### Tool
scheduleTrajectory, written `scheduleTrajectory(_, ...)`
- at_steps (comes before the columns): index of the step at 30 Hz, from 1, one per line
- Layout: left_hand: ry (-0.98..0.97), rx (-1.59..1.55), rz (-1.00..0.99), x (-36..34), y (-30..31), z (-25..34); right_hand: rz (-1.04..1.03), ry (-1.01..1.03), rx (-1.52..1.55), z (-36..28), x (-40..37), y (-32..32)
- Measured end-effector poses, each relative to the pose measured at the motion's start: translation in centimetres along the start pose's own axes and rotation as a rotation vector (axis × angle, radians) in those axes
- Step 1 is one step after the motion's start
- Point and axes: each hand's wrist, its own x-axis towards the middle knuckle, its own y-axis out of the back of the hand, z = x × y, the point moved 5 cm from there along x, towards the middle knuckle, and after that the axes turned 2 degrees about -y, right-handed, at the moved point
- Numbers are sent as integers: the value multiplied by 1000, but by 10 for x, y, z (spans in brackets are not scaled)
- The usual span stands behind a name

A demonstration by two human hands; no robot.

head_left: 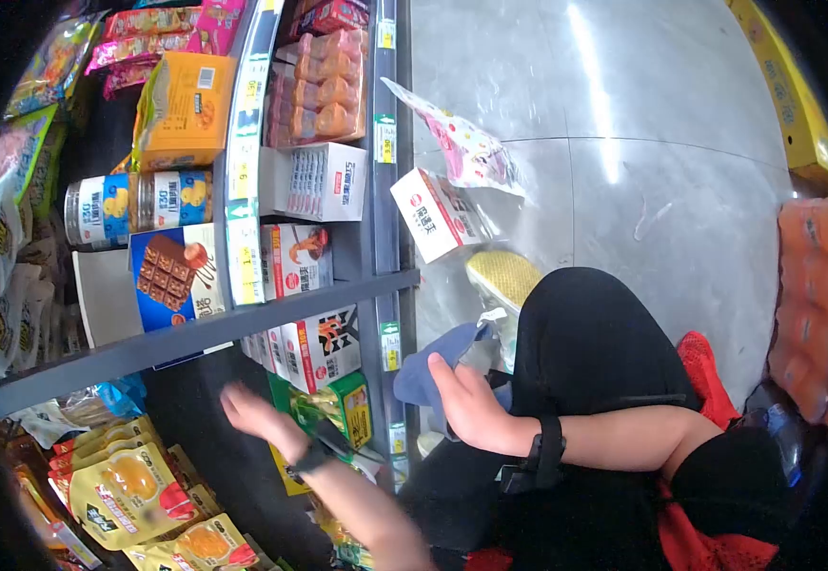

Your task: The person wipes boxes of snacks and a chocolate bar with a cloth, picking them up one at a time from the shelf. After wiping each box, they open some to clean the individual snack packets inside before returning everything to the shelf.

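- Grey shiny floor point(528, 76) spreads beyond the blue-grey cloth point(419, 379), and on the other side of this cloth stands a dark shop rack point(195, 344), filled with packed goods.
- The blue-grey cloth is in the right hand point(481, 411), between the rack and a bent knee in black trousers point(595, 333). The fingers of this hand are closed on the cloth — one digit lies along its near face, and the others are mostly hidden.
- The left hand point(254, 417) is to the left of the cloth, well apart from it, over a dark space of the rack. It is blurred, so I cannot tell how far its fingers are open; I see nothing held in it.
- Between the left hand and the cloth there are white boxes point(314, 350) and a green box point(349, 407) on the rack.
- Farther left from the cloth and lower, gold pouches point(128, 485) are standing in a row.
- Above the cloth, near the edge of the rack, a white box point(433, 217) is tilted, with a pink-and-white pouch point(466, 147) just beside it.
- Above the cloth and a little to the right is a yellow item point(504, 276) — its kind I cannot tell.
- To the right of the cloth, past the knee, a red shoe point(709, 376) is visible.
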Motion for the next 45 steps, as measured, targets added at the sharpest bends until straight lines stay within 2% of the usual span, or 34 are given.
scheduleTrajectory(2,-33,250,45,-48,32,24,54,8,3,-2,-3,1)
scheduleTrajectory(3,-97,309,4,-78,22,48,80,17,-7,-3,-5,3)
scheduleTrajectory(4,-62,274,-67,-102,9,46,118,15,-29,1,-4,6)
scheduleTrajectory(5,-14,280,-325,-126,-17,57,149,59,35,5,-3,10)
scheduleTrajectory(6,-53,227,-607,-151,-51,66,169,101,95,8,-3,13)
scheduleTrajectory(7,-38,194,-805,-170,-83,77,185,150,153,8,-4,15)
scheduleTrajectory(8,-44,272,-837,-180,-111,89,224,283,136,-22,-16,15)
scheduleTrajectory(9,-59,186,-866,-190,-141,84,273,297,234,-22,-14,21)
scheduleTrajectory(11,-213,281,-728,-210,-195,67,288,464,389,-43,-15,25)
scheduleTrajectory(12,-112,279,-786,-212,-214,67,265,540,463,-53,-15,29)
scheduleTrajectory(13,-11,273,-857,-215,-227,63,306,523,524,-51,-8,33)
scheduleTrajectory(15,299,137,-968,-227,-258,12,287,453,517,-44,5,41)
scheduleTrajectory(16,331,225,-943,-225,-256,7,301,474,488,-45,8,43)
scheduleTrajectory(17,376,324,-921,-220,-248,1,321,480,461,-41,10,43)
scheduleTrajectory(19,275,262,-828,-202,-210,15,303,480,447,-36,12,41)
scheduleTrajectory(21,-16,272,-601,-192,-155,54,211,470,464,-33,15,31)
scheduleTrajectory(23,-99,165,-436,-189,-98,77,98,390,419,-36,14,17)
scheduleTrajectory(24,-36,147,-466,-197,-72,89,49,341,393,-31,10,12)
scheduleTrajectory(26,88,99,-518,-211,-23,111,-79,300,129,-10,4,-3)
scheduleTrajectory(27,66,80,-509,-223,-7,113,-147,290,2,-3,3,-12)
scheduleTrajectory(28,111,55,-497,-227,9,113,-234,322,-316,6,-5,-9)
scheduleTrajectory(32,353,-114,-466,-244,52,76,-388,817,-891,14,-25,-37)
scheduleTrajectory(33,410,-243,-437,-246,54,59,-427,960,-1031,13,-27,-45)
scheduleTrajectory(35,536,-508,-362,-259,57,24,-599,802,-1136,20,-37,-55)
scheduleTrajectory(36,646,-592,-368,-245,67,32,-669,921,-1181,23,-40,-64)
scheduleTrajectory(40,631,-736,-216,-229,87,23,-594,972,-1238,41,-43,-65)
scheduleTrajectory(43,550,-778,-178,-219,96,30,-607,627,-1034,51,-31,-47)
scheduleTrajectory(45,499,-765,-201,-218,99,33,-535,624,-920,52,-23,-36)
